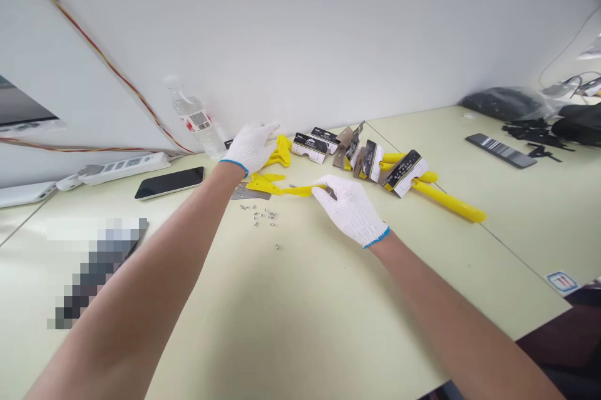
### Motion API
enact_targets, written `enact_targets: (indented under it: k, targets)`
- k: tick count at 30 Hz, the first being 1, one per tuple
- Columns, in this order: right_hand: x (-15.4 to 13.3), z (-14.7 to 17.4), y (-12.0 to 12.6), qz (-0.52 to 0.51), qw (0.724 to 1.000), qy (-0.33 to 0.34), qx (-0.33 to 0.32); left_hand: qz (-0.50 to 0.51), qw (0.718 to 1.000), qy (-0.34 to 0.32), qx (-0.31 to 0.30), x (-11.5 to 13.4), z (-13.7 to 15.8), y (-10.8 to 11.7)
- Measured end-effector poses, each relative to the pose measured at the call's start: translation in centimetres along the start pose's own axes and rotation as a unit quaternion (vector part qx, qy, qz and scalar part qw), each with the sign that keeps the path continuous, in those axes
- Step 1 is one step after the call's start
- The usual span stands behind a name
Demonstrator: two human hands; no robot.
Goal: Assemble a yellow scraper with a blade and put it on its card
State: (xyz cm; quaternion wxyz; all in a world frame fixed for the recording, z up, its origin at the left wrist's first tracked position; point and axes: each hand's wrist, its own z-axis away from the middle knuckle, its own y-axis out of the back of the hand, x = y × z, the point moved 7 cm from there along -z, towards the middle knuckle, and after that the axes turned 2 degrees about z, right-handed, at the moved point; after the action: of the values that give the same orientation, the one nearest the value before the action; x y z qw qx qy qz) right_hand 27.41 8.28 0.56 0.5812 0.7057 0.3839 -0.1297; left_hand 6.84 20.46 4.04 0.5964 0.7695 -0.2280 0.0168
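Note:
Both hands wear white knit gloves. My right hand (350, 207) grips the handle end of a yellow plastic scraper (277, 186) lying on the pale green table (300, 300). My left hand (251, 144) reaches over loose yellow scraper parts (282, 151) near the wall, fingers spread; whether it touches them is unclear. A metal blade (248, 193) lies beside the scraper head. Several small screws (263, 215) are scattered in front of it.
Packaged yellow-handled scrapers (404, 174) lie in a row at the back right. A phone (169, 183), a power strip (119, 168) and a water bottle (197, 121) sit at the back left. Black parts and a bag (521, 106) lie far right.

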Motion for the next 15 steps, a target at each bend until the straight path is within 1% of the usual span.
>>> enact_targets:
  k: [1, 2, 3, 4, 5, 6, 7, 8, 9, 11, 13, 15]
  targets:
    - [-0.2, 0.0, 0.0, -0.005, 1.000, 0.012, -0.003, 0.044, 0.997, 0.020, 0.052, 0.1, 1.5, 1.2]
    - [-0.5, 0.1, 0.0, -0.011, 1.000, 0.024, -0.006, 0.095, 0.990, 0.057, 0.083, 0.0, 3.3, 1.9]
    - [-0.8, 0.2, 0.0, -0.017, 0.999, 0.036, -0.010, 0.150, 0.982, 0.098, 0.057, 0.0, 5.2, 1.7]
    - [-1.1, 0.4, -0.2, -0.023, 0.999, 0.047, -0.015, 0.216, 0.967, 0.135, -0.015, 0.2, 7.1, 0.7]
    - [-1.4, 0.5, -0.4, -0.028, 0.998, 0.056, -0.021, 0.279, 0.939, 0.174, -0.104, 0.5, 9.1, -0.7]
    - [-1.7, 0.7, -0.7, -0.032, 0.997, 0.064, -0.027, 0.333, 0.906, 0.195, -0.173, 1.1, 11.1, -1.8]
    - [-2.0, 0.8, -1.1, -0.035, 0.996, 0.070, -0.033, 0.362, 0.884, 0.190, -0.228, 1.7, 12.8, -2.5]
    - [-2.2, 0.9, -1.4, -0.038, 0.996, 0.074, -0.038, 0.379, 0.871, 0.177, -0.258, 2.2, 14.0, -2.9]
    - [-2.4, 1.1, -1.7, -0.039, 0.995, 0.078, -0.042, 0.384, 0.871, 0.162, -0.260, 2.3, 14.8, -2.8]
    - [-2.5, 1.2, -2.0, -0.039, 0.995, 0.081, -0.044, 0.368, 0.887, 0.154, -0.231, 1.9, 15.6, -2.3]
    - [-2.5, 1.1, -1.9, -0.035, 0.996, 0.078, -0.036, 0.343, 0.907, 0.160, -0.183, 1.2, 15.8, -1.2]
    - [-2.4, 1.0, -1.6, -0.027, 0.997, 0.070, -0.022, 0.331, 0.918, 0.170, -0.134, 0.8, 15.7, -0.1]
